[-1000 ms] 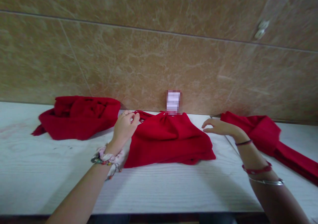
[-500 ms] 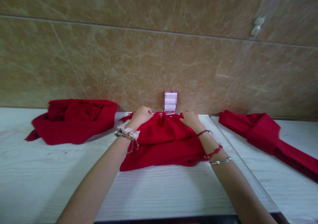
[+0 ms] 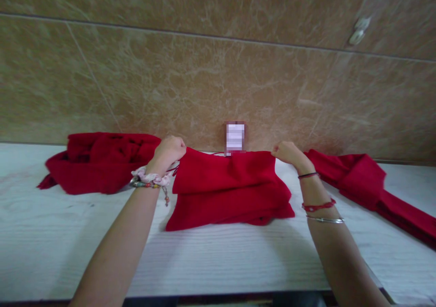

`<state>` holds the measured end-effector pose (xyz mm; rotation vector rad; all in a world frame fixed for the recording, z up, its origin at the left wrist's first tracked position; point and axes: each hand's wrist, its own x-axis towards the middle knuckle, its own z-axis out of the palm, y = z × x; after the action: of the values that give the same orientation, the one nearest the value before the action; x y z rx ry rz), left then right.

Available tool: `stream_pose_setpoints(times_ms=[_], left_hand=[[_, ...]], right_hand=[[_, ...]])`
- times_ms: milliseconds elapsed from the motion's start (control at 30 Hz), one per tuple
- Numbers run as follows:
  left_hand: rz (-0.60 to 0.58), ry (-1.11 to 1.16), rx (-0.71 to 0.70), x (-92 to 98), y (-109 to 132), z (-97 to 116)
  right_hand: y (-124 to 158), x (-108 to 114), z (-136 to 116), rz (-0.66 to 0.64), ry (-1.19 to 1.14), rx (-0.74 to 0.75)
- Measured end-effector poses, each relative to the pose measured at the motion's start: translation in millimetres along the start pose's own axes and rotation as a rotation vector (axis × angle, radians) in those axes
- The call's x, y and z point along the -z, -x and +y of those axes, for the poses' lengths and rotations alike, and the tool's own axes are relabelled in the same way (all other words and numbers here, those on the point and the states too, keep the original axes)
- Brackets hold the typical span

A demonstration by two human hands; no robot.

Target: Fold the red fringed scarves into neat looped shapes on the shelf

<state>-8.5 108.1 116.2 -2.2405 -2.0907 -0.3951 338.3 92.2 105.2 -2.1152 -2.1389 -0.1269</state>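
In front of me a red cloth (image 3: 225,175), layered in folds, lies on the white table. My left hand (image 3: 170,150) is closed on its far left corner, and a few red fringe strands hang beside that wrist. At the far right corner my right hand (image 3: 286,153) pinches the same cloth. Between the hands the far edge is stretched nearly straight. A pale card or tag (image 3: 235,136), blurred out, stands at the middle of that edge against the wall; how it is attached I cannot tell.
A bundled red cloth (image 3: 102,164) lies to the left, partly behind my left hand. To the right rests a folded red strip of cloth (image 3: 361,180). A brown marbled wall (image 3: 204,89) rises along the back edge of the white table (image 3: 204,261).
My hands have moved apart, left and right, with the cloth's far corners. The gathered far edge has been pulled out flat and wide.
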Motion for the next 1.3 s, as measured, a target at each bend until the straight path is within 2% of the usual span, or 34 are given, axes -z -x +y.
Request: stream_pose_setpoints(times_ms=[133,233,300,400,467,533,633,733,833,1000,1133,1200,1300], left_hand=[[0.01,-0.016,0.069,8.6,3,-15],[0.058,-0.001,-0.029,8.1,0,-16],[0.102,0.021,-0.13,6.0,-1,-7],[0.217,0.147,-0.293,4.1,5,19],[0.279,0.26,-0.422,5.0,12,38],[0.297,0.337,-0.525,7.4,21,54],[0.309,0.399,-0.616,11.8,31,66],[0.301,0.419,-0.638,13.9,35,69],[0.273,0.424,-0.613,11.8,33,67],[0.104,0.364,-0.548,5.0,28,61],[0.002,0.294,-0.526,5.5,34,61],[0.03,0.277,-0.496,4.1,42,69],[0.173,0.214,-0.47,-5.0,56,89]], right_hand=[[13,17,19,-0.054,-0.001,0.022],[19,21,22,-0.132,-0.018,0.086],[19,19,15,-0.151,-0.026,0.122],[15,10,-10,-0.019,-0.092,0.231],[13,2,-35,0.168,-0.247,0.423],[11,-7,-61,0.29,-0.454,0.56],[12,-19,-89,0.317,-0.722,0.649],[12,-23,-97,0.283,-0.877,0.68],[13,-17,-92,0.271,-0.914,0.637],[15,0,-77,0.325,-0.97,0.414],[16,11,-69,0.364,-1.098,0.236],[17,15,-66,0.364,-1.141,0.156],[18,18,-60,0.408,-1.14,0.095]])
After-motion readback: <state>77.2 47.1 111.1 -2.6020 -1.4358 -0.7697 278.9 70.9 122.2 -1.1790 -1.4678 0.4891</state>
